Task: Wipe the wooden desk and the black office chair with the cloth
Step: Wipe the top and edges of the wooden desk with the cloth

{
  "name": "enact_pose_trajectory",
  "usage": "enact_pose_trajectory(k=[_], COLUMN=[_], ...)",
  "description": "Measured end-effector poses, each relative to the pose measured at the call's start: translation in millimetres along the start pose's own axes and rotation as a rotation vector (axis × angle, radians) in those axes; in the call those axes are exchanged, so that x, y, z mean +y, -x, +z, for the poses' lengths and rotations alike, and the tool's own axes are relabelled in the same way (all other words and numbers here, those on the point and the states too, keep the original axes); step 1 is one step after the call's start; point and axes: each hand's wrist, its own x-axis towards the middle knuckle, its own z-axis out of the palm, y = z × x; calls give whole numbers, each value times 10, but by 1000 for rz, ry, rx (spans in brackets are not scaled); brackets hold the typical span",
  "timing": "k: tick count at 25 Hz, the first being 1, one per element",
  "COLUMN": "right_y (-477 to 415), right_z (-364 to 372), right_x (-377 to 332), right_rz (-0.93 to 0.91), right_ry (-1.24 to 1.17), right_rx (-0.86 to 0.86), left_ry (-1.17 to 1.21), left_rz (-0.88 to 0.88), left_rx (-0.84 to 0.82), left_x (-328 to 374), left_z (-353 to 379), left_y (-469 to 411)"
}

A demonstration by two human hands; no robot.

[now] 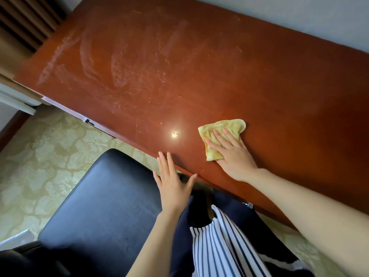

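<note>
Flat right hand (231, 152) presses the yellow cloth (219, 134) on the wooden desk (199, 66).
Near the desk's front edge; left hand (172, 182), fingers spread, holding nothing, hovers above the black office chair (103, 200) seat.

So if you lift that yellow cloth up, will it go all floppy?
Probably floppy: the cloth lies folded and creased under the right hand, so it would likely droop. It looks thin, so likely light. It should slide easily on the glossy desk.
</note>
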Motion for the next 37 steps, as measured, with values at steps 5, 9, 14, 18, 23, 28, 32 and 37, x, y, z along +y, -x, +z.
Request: enact_pose_trajectory(k=[5, 9, 14, 18, 23, 28, 32, 37], right_y=[322, 641, 753, 296, -528, -786, -363, 198], right_z=[198, 241, 5, -308, -491, -397, -112, 98], right_x=[-282, -77, 506, 864, 671, -17, -282, 18], right_rz=[-19, -192, -198, -64, 112, 51, -301, -639], right_ry=[-13, 19, 21, -32, -34, 45, 119, 179], right_rx=[81, -17, -84, -39, -15, -59, -23, -70], left_ry=[53, 35, -89, -207, -331, -387, -406, -350], left_rz=[0, -42, -115, -138, -177, -235, -272, -301], left_rx=[-45, -47, -85, -109, -174, -241, -267, -274], left_x=[-4, 18, 43, 54, 82, 183, 251, 256], left_z=[-23, 3, 4, -30, -137, -209, -218, -180], left_y=[2, -10, 3, -5, 8, -50, -50, -24])
